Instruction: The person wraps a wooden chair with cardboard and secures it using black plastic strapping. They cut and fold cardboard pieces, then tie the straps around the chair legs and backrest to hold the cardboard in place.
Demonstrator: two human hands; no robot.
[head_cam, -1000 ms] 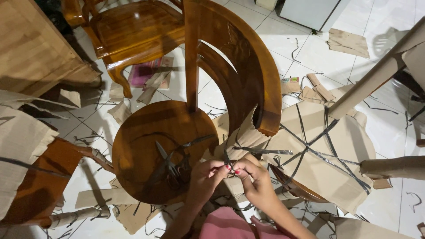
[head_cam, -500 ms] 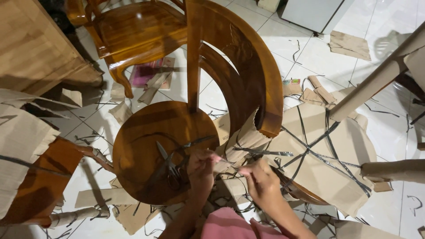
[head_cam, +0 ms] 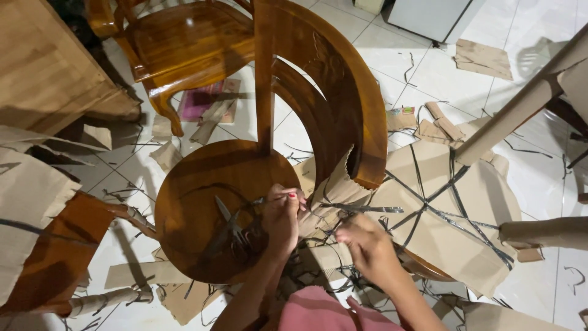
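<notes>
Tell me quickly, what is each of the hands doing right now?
Left hand: closed, pinching a thin dark strap over the round wooden chair seat, beside the scissors.
Right hand: fingers curled on a dark strap by the torn cardboard wrapping.

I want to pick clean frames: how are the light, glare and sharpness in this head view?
Head view: warm indoor light, bright glare on the white floor tiles; the glossy round chair seat shows reflections; left hand and right hand look slightly soft, the scissors dark in shadow; edges bend with wide-angle distortion.
</notes>
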